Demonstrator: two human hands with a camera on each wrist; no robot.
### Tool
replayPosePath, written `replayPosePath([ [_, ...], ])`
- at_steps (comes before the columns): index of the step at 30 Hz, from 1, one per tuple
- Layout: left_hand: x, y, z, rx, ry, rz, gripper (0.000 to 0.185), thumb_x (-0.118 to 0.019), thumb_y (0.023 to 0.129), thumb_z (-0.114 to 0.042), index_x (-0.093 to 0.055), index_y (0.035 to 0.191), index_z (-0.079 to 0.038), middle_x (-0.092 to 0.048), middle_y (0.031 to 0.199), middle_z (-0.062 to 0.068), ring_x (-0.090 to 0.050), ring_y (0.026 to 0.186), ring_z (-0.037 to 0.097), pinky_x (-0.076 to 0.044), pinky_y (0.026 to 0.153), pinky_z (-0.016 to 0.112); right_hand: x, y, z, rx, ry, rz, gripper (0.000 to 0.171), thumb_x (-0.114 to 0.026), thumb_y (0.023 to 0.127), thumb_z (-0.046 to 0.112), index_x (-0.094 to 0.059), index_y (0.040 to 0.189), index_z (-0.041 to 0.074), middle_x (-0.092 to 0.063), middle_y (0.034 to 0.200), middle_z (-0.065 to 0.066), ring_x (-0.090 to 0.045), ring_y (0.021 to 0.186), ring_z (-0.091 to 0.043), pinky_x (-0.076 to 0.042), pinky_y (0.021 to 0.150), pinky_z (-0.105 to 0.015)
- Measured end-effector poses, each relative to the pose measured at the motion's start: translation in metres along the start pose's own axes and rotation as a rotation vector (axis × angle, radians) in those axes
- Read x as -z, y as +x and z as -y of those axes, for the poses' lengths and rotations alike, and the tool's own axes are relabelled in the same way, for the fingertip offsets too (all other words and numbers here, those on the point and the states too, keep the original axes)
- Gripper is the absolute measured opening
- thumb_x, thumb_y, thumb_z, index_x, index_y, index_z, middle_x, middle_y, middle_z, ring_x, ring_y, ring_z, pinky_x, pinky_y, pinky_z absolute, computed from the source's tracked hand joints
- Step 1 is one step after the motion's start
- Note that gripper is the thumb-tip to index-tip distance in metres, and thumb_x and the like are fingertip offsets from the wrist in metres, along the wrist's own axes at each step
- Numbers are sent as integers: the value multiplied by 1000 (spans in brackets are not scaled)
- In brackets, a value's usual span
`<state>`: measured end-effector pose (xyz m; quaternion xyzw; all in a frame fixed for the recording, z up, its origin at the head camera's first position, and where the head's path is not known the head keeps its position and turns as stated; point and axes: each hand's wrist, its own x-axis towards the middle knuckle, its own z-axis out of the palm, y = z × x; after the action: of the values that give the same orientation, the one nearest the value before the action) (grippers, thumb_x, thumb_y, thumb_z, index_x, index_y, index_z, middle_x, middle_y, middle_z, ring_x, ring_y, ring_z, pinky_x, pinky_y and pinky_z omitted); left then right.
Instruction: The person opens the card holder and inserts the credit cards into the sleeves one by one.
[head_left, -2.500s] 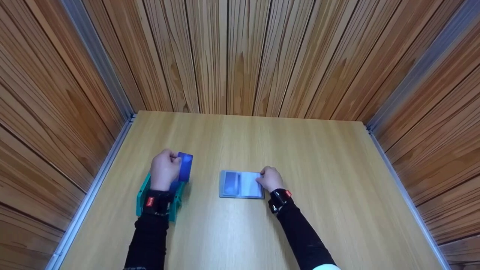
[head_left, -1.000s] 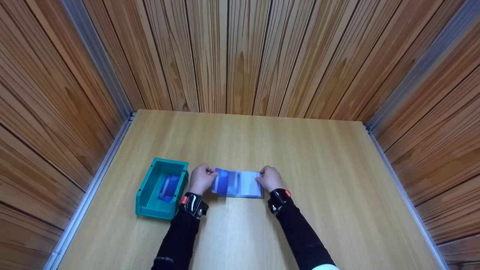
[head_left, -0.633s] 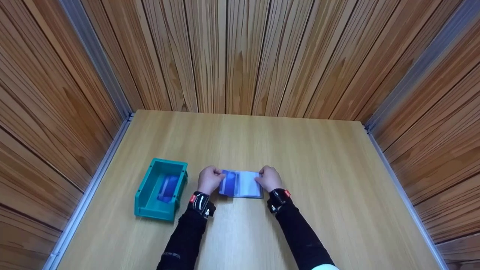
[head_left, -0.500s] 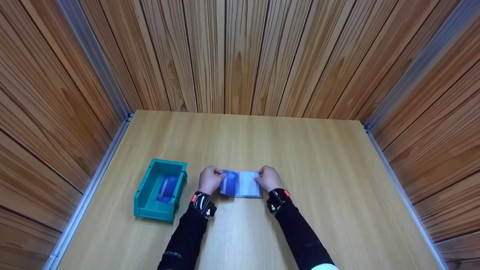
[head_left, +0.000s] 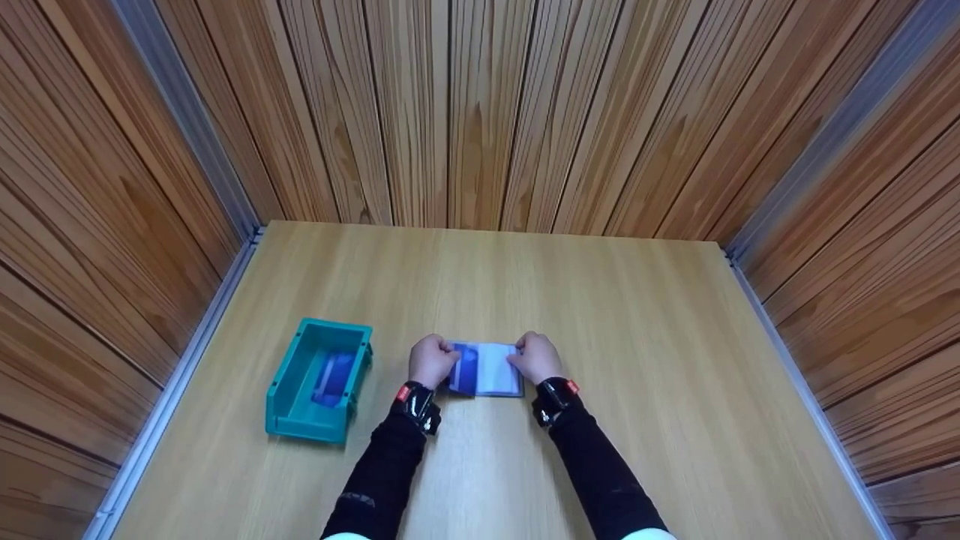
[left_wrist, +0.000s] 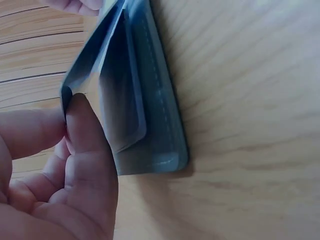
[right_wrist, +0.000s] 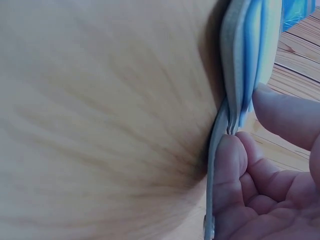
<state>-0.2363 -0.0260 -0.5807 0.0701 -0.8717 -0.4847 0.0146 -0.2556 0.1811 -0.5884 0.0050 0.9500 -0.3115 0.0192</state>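
An opened card holder with pale plastic pages lies on the table. My left hand pinches the outer edge of a blue card, which covers the holder's left page. In the left wrist view, thumb and finger hold the thin card tilted above the plastic page, and the holder's stitched cover lies under it. At the right edge, my right hand grips the holder. The right wrist view shows its thumb on the layered pages, with fingers tucked in behind the cover.
To the left stands a teal open-topped bin with a blue card-like piece on its floor. Wood-panelled walls enclose the table at the back and both sides.
My left hand has brought the blue card from the bin to the holder, then shifted further right, so the card overlaps the left page more. The right hand stays at the holder's edge.
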Motion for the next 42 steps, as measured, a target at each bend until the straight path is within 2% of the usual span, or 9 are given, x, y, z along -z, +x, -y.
replayPosePath([
  [5, -4, 2, -1, -41, 36, -29, 15, -75, 77, -4, -61, 73, -5, -59, 71, 2, -57, 71, 23, -47, 68, 36, 0, 1, 1, -8, 2, 6, 24, -78, 81, 11, -64, 94, -4, -63, 88, -13, -59, 87, -30, -48, 81, -43],
  [11, -7, 5, -5, -20, 79, -18, 14, -74, 78, -5, -62, 73, -7, -61, 74, 3, -59, 74, 24, -48, 71, 37, -1, 0, 0, 8, -7, -11, 24, -78, 79, 11, -65, 93, -5, -64, 88, -15, -60, 88, -32, -48, 81, -44],
  [21, -15, 7, -6, 7, 90, -20, 16, -73, 78, -3, -59, 72, -9, -57, 72, 1, -57, 73, 23, -47, 71, 37, -3, 0, -1, -13, 10, -4, 24, -78, 80, 11, -65, 94, -4, -64, 88, -13, -60, 86, -30, -48, 81, -43],
  [26, -17, 7, -8, 1, 89, -28, 14, -75, 80, -5, -62, 74, -7, -62, 75, 4, -60, 76, 25, -48, 73, 39, -2, 1, -1, -17, 9, -2, 24, -78, 81, 12, -65, 94, -3, -63, 88, -12, -60, 85, -29, -48, 80, -43],
  [31, -20, 9, -7, 23, 84, -30, 12, -76, 82, -7, -65, 79, -4, -67, 81, 8, -63, 82, 29, -49, 78, 41, -3, 1, -1, -49, 18, 18, 24, -77, 83, 13, -65, 97, -3, -62, 89, -12, -59, 86, -28, -48, 80, -42],
  [42, -21, 6, -8, 29, 90, -44, 10, -76, 84, -9, -67, 84, -3, -69, 86, 11, -65, 86, 31, -50, 80, 41, -1, -1, 0, 1, -11, 1, 24, -78, 82, 13, -65, 95, -2, -62, 88, -12, -59, 86, -30, -47, 79, -42],
])
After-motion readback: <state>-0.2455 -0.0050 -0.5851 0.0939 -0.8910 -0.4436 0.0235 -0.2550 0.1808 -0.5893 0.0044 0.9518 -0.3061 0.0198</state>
